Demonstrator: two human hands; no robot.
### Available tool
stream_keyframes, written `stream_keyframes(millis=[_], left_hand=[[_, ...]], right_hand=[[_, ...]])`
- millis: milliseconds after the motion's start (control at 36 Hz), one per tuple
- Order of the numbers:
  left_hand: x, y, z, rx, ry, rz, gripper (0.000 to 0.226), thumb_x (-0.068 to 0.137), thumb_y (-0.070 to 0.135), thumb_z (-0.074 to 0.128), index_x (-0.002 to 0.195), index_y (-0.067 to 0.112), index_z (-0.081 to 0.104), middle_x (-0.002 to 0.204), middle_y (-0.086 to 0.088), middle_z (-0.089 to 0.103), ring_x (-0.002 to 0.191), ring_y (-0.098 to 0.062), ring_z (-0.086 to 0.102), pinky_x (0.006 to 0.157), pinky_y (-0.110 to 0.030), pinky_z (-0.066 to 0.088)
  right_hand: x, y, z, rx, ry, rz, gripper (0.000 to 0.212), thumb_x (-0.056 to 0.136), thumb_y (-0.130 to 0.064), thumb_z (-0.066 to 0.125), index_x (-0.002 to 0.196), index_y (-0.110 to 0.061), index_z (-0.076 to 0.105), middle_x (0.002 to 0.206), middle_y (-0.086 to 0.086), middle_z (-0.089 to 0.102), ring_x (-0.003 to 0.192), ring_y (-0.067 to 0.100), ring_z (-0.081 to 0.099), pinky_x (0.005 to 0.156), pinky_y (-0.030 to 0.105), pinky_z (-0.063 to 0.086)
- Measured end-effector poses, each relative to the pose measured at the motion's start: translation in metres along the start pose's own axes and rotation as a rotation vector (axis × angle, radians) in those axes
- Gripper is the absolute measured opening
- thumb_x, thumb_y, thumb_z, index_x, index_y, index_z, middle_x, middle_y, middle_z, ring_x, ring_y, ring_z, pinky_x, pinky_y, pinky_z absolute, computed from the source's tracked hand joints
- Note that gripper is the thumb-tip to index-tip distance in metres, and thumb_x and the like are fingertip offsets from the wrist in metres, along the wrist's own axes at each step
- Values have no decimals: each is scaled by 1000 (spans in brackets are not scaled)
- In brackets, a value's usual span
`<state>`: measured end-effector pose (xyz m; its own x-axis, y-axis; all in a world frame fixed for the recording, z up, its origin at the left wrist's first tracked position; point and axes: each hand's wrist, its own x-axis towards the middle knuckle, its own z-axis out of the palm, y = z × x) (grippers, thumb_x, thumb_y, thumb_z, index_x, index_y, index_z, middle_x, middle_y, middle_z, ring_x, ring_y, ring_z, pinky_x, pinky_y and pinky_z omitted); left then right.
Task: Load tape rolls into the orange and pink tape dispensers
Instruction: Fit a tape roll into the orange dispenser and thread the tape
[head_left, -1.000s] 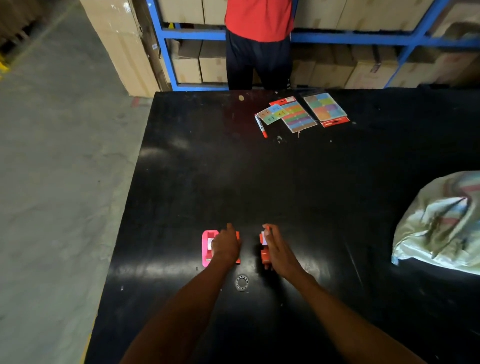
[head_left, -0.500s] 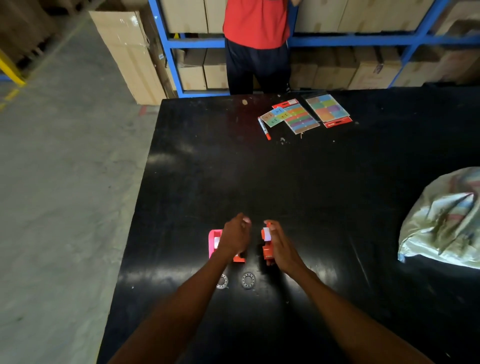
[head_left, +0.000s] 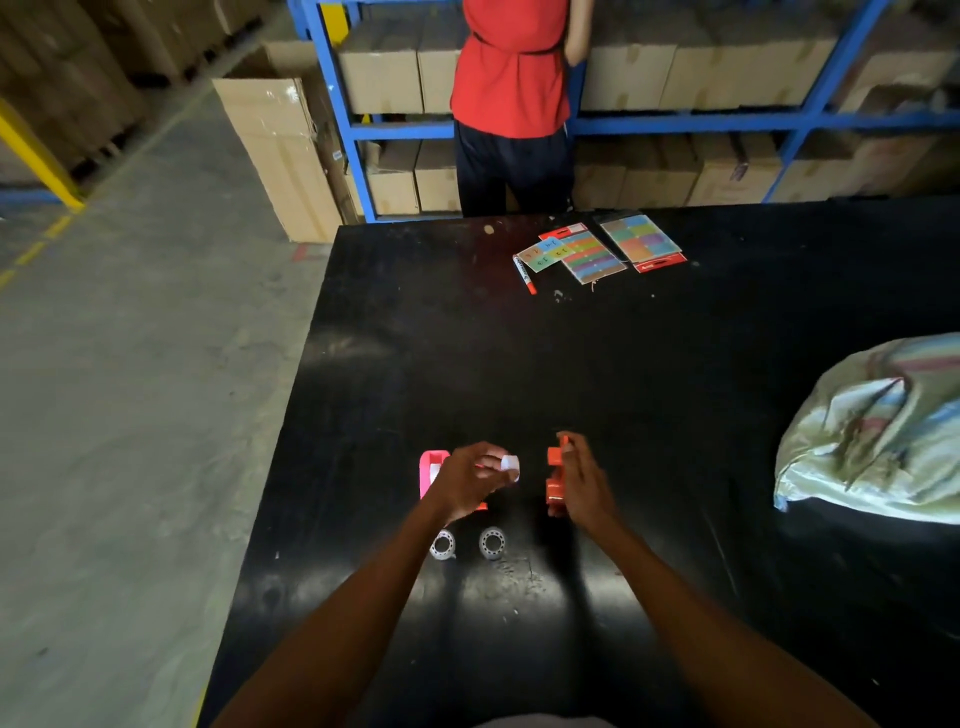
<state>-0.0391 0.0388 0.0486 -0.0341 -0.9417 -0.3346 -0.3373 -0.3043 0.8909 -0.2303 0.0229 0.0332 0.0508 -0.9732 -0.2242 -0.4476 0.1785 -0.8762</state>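
Observation:
On the black table (head_left: 649, 395) a pink tape dispenser (head_left: 430, 470) lies at the left, partly hidden by my left hand (head_left: 467, 480). That hand pinches a small white piece (head_left: 509, 464) at its fingertips, raised a little above the table. My right hand (head_left: 584, 480) grips an orange tape dispenser (head_left: 555, 478) standing on the table. A second orange part (head_left: 482, 506) peeks out under my left hand. Two clear tape rolls lie flat in front of the dispensers, one on the left (head_left: 442, 545) and one on the right (head_left: 492, 543).
A white woven sack (head_left: 878, 431) lies at the table's right edge. At the far side lie a red marker (head_left: 524, 274) and packs of coloured sticky notes (head_left: 595, 254). A person in a red top (head_left: 511, 67) stands there before blue shelves of cartons. The table's left edge drops to concrete floor.
My left hand has lifted off the pink dispenser and moved right with a white piece pinched in its fingers. A second tape roll has come into sight. My right hand stays on the orange dispenser.

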Motion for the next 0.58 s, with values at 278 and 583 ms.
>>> stream_keyframes(millis=[278, 583], left_hand=[[-24, -41, 75, 711, -169, 133, 30, 84, 21, 68, 113, 14, 67, 120, -12, 63, 111, -27, 60, 93, -31, 47], [-12, -64, 98, 1005, -162, 144, 42, 86, 34, 63, 127, 25, 57, 135, -6, 56, 128, -25, 44, 107, -40, 32]], right_hand=[[-15, 18, -29, -55, -36, 29, 35, 108, -36, 28, 138, -27, 45, 111, -1, 60, 90, 11, 60, 82, 28, 42], [-15, 37, -33, -124, -120, 71, 36, 107, -41, 25, 140, -34, 40, 106, -1, 64, 92, 17, 64, 89, 40, 53]])
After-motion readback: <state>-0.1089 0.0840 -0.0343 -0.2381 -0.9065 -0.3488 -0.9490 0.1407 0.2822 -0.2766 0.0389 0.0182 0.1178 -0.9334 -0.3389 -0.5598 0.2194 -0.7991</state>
